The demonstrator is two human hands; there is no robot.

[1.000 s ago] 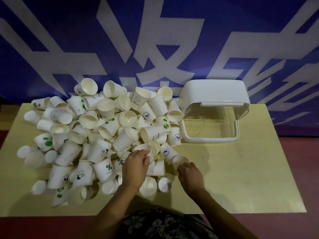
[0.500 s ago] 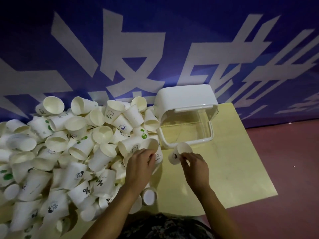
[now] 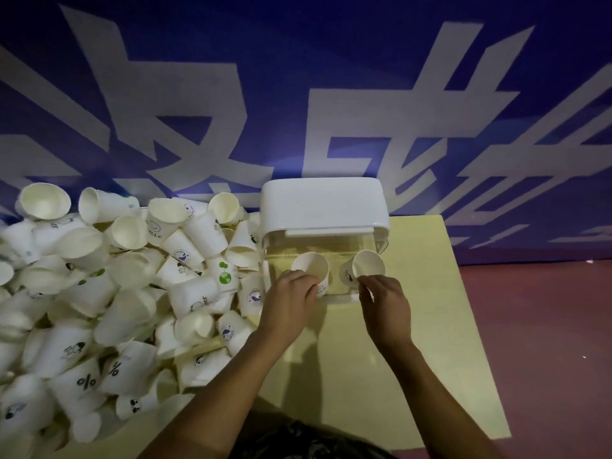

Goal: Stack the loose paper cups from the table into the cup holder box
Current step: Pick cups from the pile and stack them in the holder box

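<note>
A big heap of loose white paper cups (image 3: 126,293) covers the left half of the table. The cup holder box (image 3: 323,207), white with a clear front and a raised white lid, stands at the table's far edge. My left hand (image 3: 288,303) grips one paper cup (image 3: 311,265) in front of the box's opening, mouth facing away from me. My right hand (image 3: 384,299) pinches a second cup (image 3: 366,265) by its lower side, just right of the first, also at the opening. The box's inside looks bare behind the two cups.
The yellow table (image 3: 414,342) ends at the right and near edges, with a dark red floor (image 3: 546,326) beyond. A blue wall banner (image 3: 298,94) with large white characters rises right behind the box and the heap.
Both hands lifted away from the heap and moved forward to the box, each now carrying a cup at its opening. The view has swung right and closer to the box.
</note>
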